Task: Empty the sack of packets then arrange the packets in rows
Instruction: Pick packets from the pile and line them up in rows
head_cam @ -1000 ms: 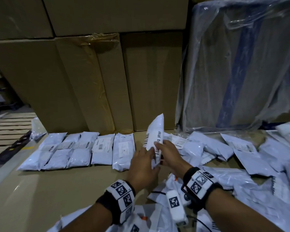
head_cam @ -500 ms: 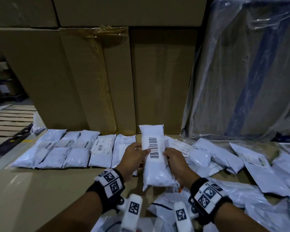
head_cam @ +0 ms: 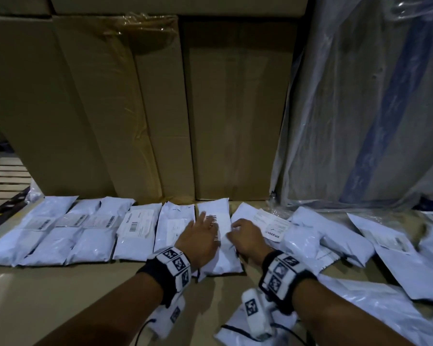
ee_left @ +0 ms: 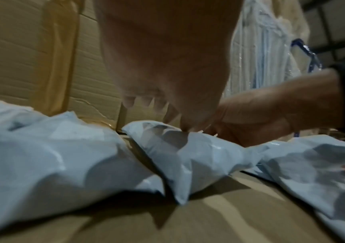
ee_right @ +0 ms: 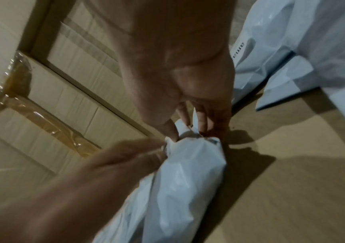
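Observation:
A white packet with a barcode label (head_cam: 221,211) lies flat at the right end of a row of several white packets (head_cam: 90,233) on the cardboard surface (head_cam: 60,295). My left hand (head_cam: 203,236) presses on it with straight, spread fingers. My right hand (head_cam: 245,238) is at the packet's right edge, thumb and curled fingers pinching it (ee_right: 184,180). In the left wrist view the packet (ee_left: 188,157) sits just right of its neighbour in the row. Loose packets (head_cam: 335,236) lie jumbled to the right.
Tall cardboard cartons (head_cam: 160,108) stand directly behind the row. A plastic-wrapped stack (head_cam: 373,108) stands at the back right. More packets (head_cam: 360,308) lie near my right forearm. A wooden pallet (head_cam: 3,181) shows at the far left.
The barcode packet was held upright in both hands, then turned flat and lowered. It now lies on the surface at the row's right end with my left hand flat on it.

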{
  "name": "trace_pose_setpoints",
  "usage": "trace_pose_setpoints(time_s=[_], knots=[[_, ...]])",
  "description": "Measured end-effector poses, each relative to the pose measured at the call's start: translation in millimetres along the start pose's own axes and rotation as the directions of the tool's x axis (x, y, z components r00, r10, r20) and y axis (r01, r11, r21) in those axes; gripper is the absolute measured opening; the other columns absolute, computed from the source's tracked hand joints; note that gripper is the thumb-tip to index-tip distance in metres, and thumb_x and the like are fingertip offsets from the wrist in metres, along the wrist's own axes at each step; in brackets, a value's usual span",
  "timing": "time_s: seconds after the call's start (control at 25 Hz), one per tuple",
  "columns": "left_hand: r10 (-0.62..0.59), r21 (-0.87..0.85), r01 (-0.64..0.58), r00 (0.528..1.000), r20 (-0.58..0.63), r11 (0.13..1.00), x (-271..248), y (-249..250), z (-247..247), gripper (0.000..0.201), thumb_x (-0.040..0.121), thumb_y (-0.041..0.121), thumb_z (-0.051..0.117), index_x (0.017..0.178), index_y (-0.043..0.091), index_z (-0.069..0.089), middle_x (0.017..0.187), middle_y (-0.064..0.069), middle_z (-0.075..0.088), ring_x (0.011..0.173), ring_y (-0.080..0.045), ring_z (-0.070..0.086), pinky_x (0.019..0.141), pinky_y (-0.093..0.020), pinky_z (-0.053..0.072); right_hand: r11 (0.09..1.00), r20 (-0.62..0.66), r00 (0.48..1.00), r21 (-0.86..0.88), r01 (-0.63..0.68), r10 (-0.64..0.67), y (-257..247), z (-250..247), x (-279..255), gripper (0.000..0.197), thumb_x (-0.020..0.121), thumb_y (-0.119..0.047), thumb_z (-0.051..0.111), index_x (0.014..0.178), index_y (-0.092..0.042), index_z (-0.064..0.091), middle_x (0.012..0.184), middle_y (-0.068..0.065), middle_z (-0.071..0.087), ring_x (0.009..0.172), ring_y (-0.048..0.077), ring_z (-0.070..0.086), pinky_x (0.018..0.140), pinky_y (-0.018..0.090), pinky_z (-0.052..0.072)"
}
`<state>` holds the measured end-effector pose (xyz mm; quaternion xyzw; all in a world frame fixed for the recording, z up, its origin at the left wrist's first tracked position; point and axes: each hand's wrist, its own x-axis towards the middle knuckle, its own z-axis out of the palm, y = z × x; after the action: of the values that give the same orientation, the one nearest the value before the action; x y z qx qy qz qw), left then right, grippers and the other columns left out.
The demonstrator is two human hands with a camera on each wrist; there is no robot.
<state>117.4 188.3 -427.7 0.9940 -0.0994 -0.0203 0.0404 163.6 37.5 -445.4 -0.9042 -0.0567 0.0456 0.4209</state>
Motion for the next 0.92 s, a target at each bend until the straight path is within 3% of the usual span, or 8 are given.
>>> trace_pose_setpoints(time_s=[0.16,0.28,0.4,0.52,0.6,0.68,0.8,0.92], knots=[[-0.021,0.039,0.014,0.985,0.174,0.999,16.5,-4.0,12.7,0.060,0.100,0.021,0.032,0.152,0.003,0.008,0.161,-0.013,0.003,0.148,-0.027,0.010,0.117,-0.045,0.023,0.957,-0.196,0.975,-0.286,0.045,-0.105,17.1,-42.9,10.5,0.033,0.080,-0.020,0.058,0.112,-0.016,0.064,0.117,0.011,0.062,0.111,0.030,0.057,0.086,0.032,0.044],[-0.085,0.099,0.063,0.969,0.230,0.993,23.9,-0.7,8.5,0.065,0.100,0.023,0.034,0.152,0.001,0.000,0.161,-0.014,-0.004,0.149,-0.027,0.005,0.118,-0.047,0.019,0.731,-0.035,0.999,-0.682,-0.024,-0.001,32.0,-62.2,5.5,0.054,0.079,-0.031,0.060,0.130,-0.023,0.047,0.129,0.010,0.047,0.121,0.033,0.045,0.095,0.044,0.040],[-0.134,0.160,0.097,0.962,0.236,0.982,27.3,6.0,7.2,0.065,0.101,0.022,0.032,0.151,-0.001,-0.002,0.161,-0.015,-0.004,0.149,-0.027,0.003,0.117,-0.048,0.021,0.644,0.016,0.999,-0.765,0.031,-0.029,50.0,-62.3,-1.1,0.065,0.076,-0.018,0.060,0.137,-0.023,0.038,0.129,0.009,0.048,0.117,0.031,0.048,0.092,0.042,0.042],[-0.143,0.138,0.111,0.957,0.254,0.984,25.3,9.6,-1.1,0.064,0.101,0.019,0.031,0.151,0.000,-0.002,0.161,-0.015,-0.004,0.149,-0.027,0.003,0.117,-0.049,0.020,0.882,-0.121,0.990,-0.471,0.008,-0.073,49.8,-80.9,2.0,0.050,0.080,-0.007,0.052,0.128,-0.019,0.051,0.117,0.010,0.059,0.105,0.029,0.058,0.087,0.038,0.049],[-0.126,0.077,0.111,0.964,0.234,0.991,21.1,9.4,-12.3,0.065,0.100,0.018,0.035,0.152,0.002,-0.002,0.161,-0.015,-0.003,0.149,-0.027,0.004,0.117,-0.047,0.020,0.949,-0.225,0.962,-0.306,0.081,-0.155,42.6,-99.2,-2.0,0.040,0.083,-0.008,0.052,0.122,-0.014,0.056,0.112,0.012,0.060,0.097,0.028,0.060,0.076,0.031,0.046],[-0.072,-0.035,0.079,0.984,0.163,0.996,13.8,13.9,-27.2,0.065,0.099,0.019,0.039,0.152,0.004,0.004,0.161,-0.015,0.002,0.149,-0.026,0.009,0.117,-0.039,0.021,0.970,-0.351,0.912,-0.191,0.153,-0.213,35.1,-118.8,-12.1,0.034,0.084,-0.012,0.056,0.119,-0.012,0.056,0.108,0.011,0.057,0.094,0.027,0.058,0.071,0.028,0.042],[0.039,-0.306,-0.053,0.998,-0.052,0.951,-5.1,39.5,-59.8,0.052,0.099,0.019,0.045,0.147,0.005,0.028,0.153,-0.012,0.032,0.141,-0.023,0.031,0.107,-0.021,0.025,0.967,-0.540,0.837,0.151,0.205,-0.093,20.6,-149.2,-31.8,0.022,0.084,-0.011,0.059,0.106,-0.012,0.055,0.096,0.008,0.063,0.086,0.025,0.060,0.071,0.033,0.050],[0.029,-0.531,-0.134,0.979,-0.201,0.837,-16.7,74.5,-91.7,0.039,0.096,0.015,0.051,0.134,0.008,0.051,0.134,-0.007,0.055,0.121,-0.020,0.051,0.086,-0.013,0.032,0.848,-0.542,0.838,0.469,0.246,0.056,8.7,-172.2,-47.9,0.021,0.083,-0.010,0.062,0.103,-0.013,0.058,0.096,0.009,0.067,0.091,0.029,0.064,0.082,0.044,0.052]])
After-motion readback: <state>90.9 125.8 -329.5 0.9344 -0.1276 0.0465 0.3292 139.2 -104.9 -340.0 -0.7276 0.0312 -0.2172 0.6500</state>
